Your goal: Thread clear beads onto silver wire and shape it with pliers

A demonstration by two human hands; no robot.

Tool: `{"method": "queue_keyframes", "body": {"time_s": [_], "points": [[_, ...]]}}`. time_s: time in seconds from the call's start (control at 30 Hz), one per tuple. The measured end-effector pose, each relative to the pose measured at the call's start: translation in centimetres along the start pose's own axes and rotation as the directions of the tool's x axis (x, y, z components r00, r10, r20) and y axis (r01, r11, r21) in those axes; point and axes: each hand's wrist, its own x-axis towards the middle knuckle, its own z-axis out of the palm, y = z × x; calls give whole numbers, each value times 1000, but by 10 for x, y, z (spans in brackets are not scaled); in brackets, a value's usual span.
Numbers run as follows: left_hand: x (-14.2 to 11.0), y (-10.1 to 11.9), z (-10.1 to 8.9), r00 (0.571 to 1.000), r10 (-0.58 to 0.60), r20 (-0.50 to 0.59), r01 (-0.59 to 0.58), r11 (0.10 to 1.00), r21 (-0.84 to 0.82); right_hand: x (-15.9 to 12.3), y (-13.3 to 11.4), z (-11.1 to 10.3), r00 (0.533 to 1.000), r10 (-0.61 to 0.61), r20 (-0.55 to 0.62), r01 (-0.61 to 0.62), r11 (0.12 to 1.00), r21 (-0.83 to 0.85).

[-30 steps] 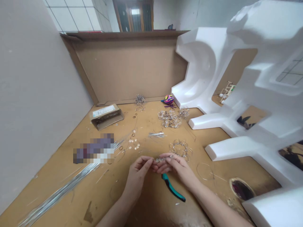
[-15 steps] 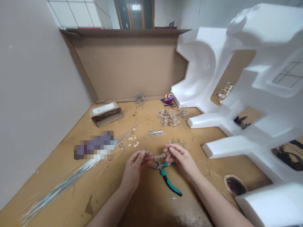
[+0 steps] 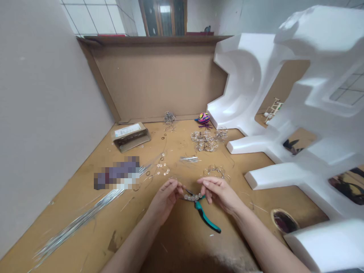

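Observation:
A short string of clear beads on thin wire (image 3: 192,197) hangs in a slight curve between my two hands. My left hand (image 3: 167,195) is closed in a pinch at its left end. At the right end, the fingers of my right hand (image 3: 218,191) are pinched together on the wire, which is too fine to follow fully. Pliers with teal handles (image 3: 207,218) lie on the table just below the beads, their jaws partly hidden behind them. Beyond my right hand is a ring of beaded wire (image 3: 215,170).
Loose clear beads (image 3: 162,169) and a small bundle of cut wires (image 3: 189,159) lie ahead. Long wires (image 3: 85,218) stretch along the left, near a cardboard box (image 3: 132,138). Several finished-looking wire rings (image 3: 204,142) sit farther back. White foam (image 3: 270,176) borders the right.
The bead string has dropped lower and sags more across the pliers. My hands are slightly farther apart. The whole view has shifted a little.

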Motion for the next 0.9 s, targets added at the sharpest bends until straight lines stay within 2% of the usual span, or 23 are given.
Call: {"method": "queue_keyframes", "body": {"time_s": [0.1,0.17,0.33,0.47,0.67,0.83,0.9], "points": [[-3,-2,0,988,-18,151,8,998,66,-2,0,-3,1000,-10,30,11,998,-61],[-3,-4,0,981,-6,194,-14,994,104,-3,0,-3,999,-21,26,23,995,-95],[-4,-11,-1,980,9,197,-63,961,271,-5,1,3,997,12,70,5,971,-241],[-5,-10,-1,984,43,176,-104,928,357,-3,2,4,998,-10,56,24,965,-262],[-3,-11,1,987,41,155,-72,977,200,2,6,1,1000,14,-17,-19,943,-333],[2,-19,2,986,-12,166,-6,994,105,5,10,-2,997,-55,-58,25,905,-424],[2,-21,4,990,-1,140,-4,999,40,4,10,-3,997,-56,-51,27,893,-449]]}}
